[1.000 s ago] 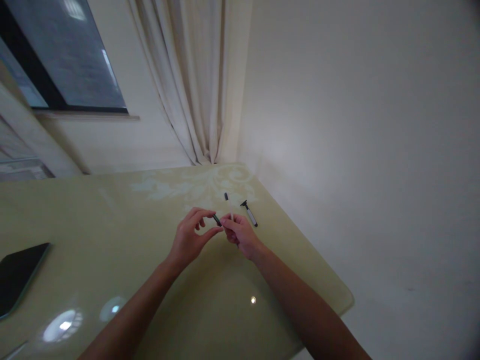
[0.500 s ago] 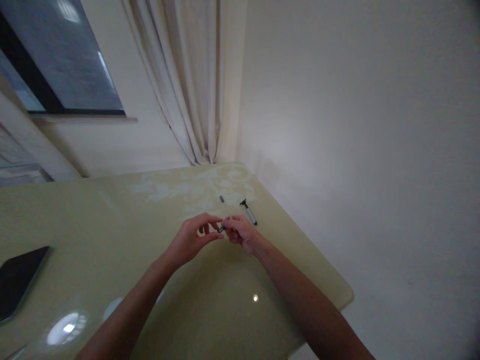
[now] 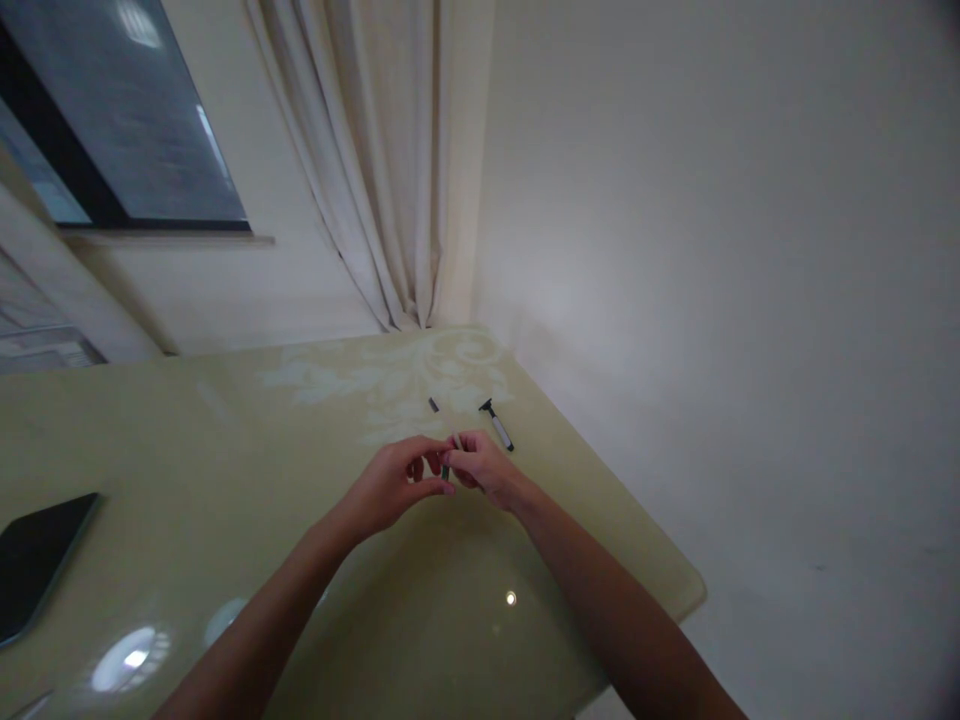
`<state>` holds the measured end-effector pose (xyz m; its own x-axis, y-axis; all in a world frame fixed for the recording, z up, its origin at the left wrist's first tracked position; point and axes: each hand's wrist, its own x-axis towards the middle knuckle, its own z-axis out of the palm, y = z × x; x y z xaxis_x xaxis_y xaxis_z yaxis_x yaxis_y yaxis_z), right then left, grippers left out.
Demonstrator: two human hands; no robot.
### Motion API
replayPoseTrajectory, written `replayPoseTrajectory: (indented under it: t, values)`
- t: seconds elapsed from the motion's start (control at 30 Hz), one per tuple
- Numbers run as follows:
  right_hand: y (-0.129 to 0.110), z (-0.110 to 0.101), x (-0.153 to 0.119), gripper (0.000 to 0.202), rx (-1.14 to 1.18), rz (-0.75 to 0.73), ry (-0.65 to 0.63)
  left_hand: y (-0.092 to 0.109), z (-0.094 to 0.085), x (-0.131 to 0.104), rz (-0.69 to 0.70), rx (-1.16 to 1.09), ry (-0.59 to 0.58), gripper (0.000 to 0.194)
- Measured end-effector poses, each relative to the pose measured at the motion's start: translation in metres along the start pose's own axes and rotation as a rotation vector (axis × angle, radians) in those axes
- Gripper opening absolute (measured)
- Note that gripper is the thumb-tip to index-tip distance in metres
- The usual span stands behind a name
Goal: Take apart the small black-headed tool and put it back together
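Observation:
My left hand [image 3: 397, 478] has its thumb and fingertips closed around a small dark, greenish piece [image 3: 445, 471], right against my right hand. My right hand [image 3: 484, 465] is closed with its fingers curled in. A thin pale stick [image 3: 457, 441] pokes out from its fingertips. Beyond the fingers shows a small dark rectangular head [image 3: 433, 405], which seems to belong to the stick, though the join is too faint to make out. A razor [image 3: 497, 425] with a black head and grey handle lies on the table just past my right hand.
The glossy pale-green table [image 3: 360, 620] ends at a rounded corner on the right, beside a bare wall [image 3: 712, 300]. A dark tablet-like slab [image 3: 45, 560] lies at the left. Behind are a curtain [image 3: 375, 150] and a window [image 3: 165, 130].
The small dark head has shifted left and slightly nearer and turned. The greenish piece now stands more upright between my fingers, and my left hand has moved slightly down and right.

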<state>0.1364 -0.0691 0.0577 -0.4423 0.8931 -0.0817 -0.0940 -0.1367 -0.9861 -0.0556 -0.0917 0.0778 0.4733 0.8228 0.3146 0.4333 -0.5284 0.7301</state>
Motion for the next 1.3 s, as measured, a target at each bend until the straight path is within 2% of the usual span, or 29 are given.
replayPoseTrajectory:
  t: [0.1, 0.23, 0.4, 0.53, 0.6, 0.67, 0.7, 0.77, 0.87, 0.93, 1.1, 1.23, 1.3]
  values:
    - [-0.001, 0.002, -0.001, 0.018, 0.011, 0.010, -0.029, -0.004, 0.003, -0.001, 0.027, 0.085, 0.026, 0.026]
    - [-0.002, 0.003, -0.001, 0.022, 0.051, 0.024, -0.046, -0.006, 0.003, -0.002, 0.054, 0.145, 0.106, 0.034]
    - [0.001, 0.004, 0.001, 0.025, 0.075, 0.029, -0.027, -0.006, 0.003, -0.002, 0.077, 0.123, 0.142, 0.039]
    - [0.003, 0.003, 0.003, 0.035, 0.044, -0.021, 0.030, -0.008, -0.001, -0.001, 0.024, 0.042, 0.201, 0.039]
    - [0.002, 0.001, 0.003, 0.048, -0.057, -0.130, 0.134, -0.010, -0.006, 0.000, -0.037, -0.024, 0.268, 0.043]
    - [0.000, -0.001, 0.000, 0.054, -0.270, -0.292, 0.230, -0.012, -0.012, 0.001, -0.094, -0.080, 0.327, 0.046]
    - [-0.002, -0.001, -0.002, 0.053, -0.390, -0.362, 0.249, -0.013, -0.015, 0.001, -0.112, -0.095, 0.348, 0.046]
    - [-0.005, 0.001, -0.008, 0.048, -0.593, -0.434, 0.205, -0.012, -0.019, 0.002, -0.118, -0.100, 0.370, 0.045]
    - [-0.008, 0.006, -0.014, 0.045, -0.767, -0.434, 0.121, -0.010, -0.025, 0.002, -0.089, -0.074, 0.361, 0.043]
    - [-0.008, 0.007, -0.015, 0.045, -0.806, -0.412, 0.143, -0.009, -0.027, 0.002, -0.067, -0.053, 0.338, 0.042]
    - [-0.005, 0.003, -0.011, 0.049, -0.680, -0.368, 0.241, -0.009, -0.032, 0.002, -0.049, -0.041, 0.315, 0.040]
    - [-0.005, 0.003, -0.011, 0.051, -0.620, -0.365, 0.136, -0.006, -0.034, 0.002, -0.002, 0.013, 0.285, 0.038]
    - [-0.005, 0.004, -0.011, 0.052, -0.627, -0.353, 0.141, -0.005, -0.035, 0.002, 0.026, 0.062, 0.275, 0.036]
